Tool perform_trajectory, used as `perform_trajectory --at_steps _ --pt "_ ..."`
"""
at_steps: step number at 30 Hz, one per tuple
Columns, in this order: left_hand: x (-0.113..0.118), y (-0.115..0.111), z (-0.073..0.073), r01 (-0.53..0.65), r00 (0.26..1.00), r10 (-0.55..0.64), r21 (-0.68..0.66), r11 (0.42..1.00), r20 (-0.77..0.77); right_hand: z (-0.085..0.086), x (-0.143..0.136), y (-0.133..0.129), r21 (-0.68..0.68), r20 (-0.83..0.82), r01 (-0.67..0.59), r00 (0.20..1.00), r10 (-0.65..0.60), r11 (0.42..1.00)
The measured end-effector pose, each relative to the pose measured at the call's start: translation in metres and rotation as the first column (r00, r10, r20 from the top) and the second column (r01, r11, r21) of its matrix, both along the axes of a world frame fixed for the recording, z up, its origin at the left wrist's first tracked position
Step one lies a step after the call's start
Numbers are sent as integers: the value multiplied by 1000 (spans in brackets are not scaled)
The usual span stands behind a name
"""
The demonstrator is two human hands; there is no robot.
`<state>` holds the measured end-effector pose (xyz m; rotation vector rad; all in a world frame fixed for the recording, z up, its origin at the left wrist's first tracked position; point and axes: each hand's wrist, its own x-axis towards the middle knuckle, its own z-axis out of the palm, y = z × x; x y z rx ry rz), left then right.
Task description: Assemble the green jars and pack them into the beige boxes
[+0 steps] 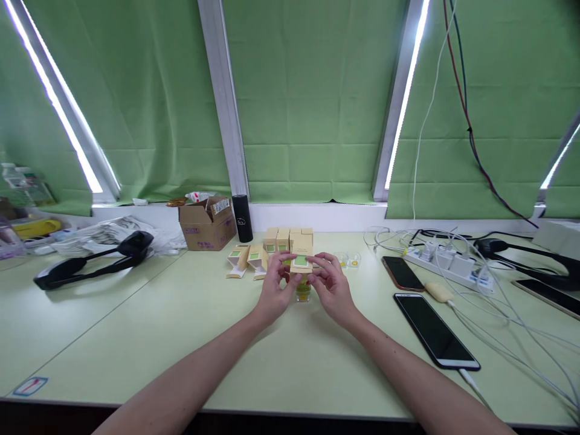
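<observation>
With its green label facing up, a small box (301,263) sits between the 2 hands, directly at their fingertips. The left hand (277,285) holds its left side with curved fingers and thumb, and the right hand (333,289) holds its right side the same way. Just below the box, between the 2 thumbs, shows a glass jar (303,292) with yellow-green contents; whether box and jar touch, I cannot tell. Beyond the hands, a cluster of tan boxes (283,235) stands on the table (217,368), with 2 open cartons (257,258) near the left hand. Just past the right hand lie small clear containers (353,260); 2 phones (435,329) lie farther right.
</observation>
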<state>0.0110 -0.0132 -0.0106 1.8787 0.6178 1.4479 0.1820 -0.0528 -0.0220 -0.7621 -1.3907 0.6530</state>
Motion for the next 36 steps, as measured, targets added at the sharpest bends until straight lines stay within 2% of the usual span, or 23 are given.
perform_trajectory --at_steps 11,20,25,28,32,36 --pt "3 3 -2 -113 993 112 12 994 31 -3 0 3 -3 13 9 1000 -9 1000" --pt "-2 -1 3 -132 985 146 147 980 -95 -2 0 4 -40 12 -2 1000 2 999" --pt "-4 -1 2 -219 934 280 265 939 -220 -1 2 5 -41 10 -3 1000 4 999" --pt "-4 1 -1 -272 902 354 312 910 -247 -2 3 4 -26 89 -23 996 25 999" --pt "-5 6 -3 -300 904 368 292 908 -216 -3 3 0 17 199 -31 980 27 999" --pt "-6 8 -3 -319 923 350 186 929 -162 0 1 -6 96 274 -85 960 56 992"
